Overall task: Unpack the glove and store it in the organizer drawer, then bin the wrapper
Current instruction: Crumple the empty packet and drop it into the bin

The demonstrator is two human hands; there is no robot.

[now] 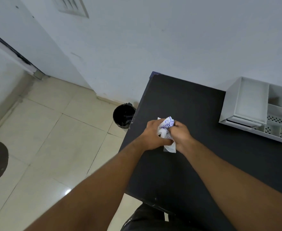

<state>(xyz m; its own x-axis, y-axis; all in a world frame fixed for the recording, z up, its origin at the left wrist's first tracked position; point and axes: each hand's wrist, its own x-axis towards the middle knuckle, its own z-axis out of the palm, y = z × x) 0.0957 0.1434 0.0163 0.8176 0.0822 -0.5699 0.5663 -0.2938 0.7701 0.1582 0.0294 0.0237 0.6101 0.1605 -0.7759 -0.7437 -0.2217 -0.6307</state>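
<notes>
Gripping: a crumpled white wrapper (pixel 167 130) with blue print is clutched between both hands above the black table (pixel 195 164).
Left hand: the left hand (pixel 153 136) is curled closed around the wrapper's left side, fingers folded over the paper and knuckles turned up.
Right hand: the right hand (pixel 181 136) is likewise closed on the wrapper's right side, its fingertips pressed into the crumpled paper; the two hands are nearly touching, with only the wrapper between them.
Wrapper: it is bunched up, with a part sticking out above the hands and a corner hanging below them toward the tabletop; whether that corner touches the table cannot be told.
Glove: whether a glove is inside the bundle cannot be told.
Organizer: a white desk organizer (pixel 260 110) is placed at the table's far right, well apart from the hands, with a drawer (pixel 244 122) at its front edge seemingly pushed in.
Bin: a black-lined bin (pixel 123 116) is set on the tiled floor (pixel 53 130) just beside the table's left edge, to the left of the hands.
</notes>
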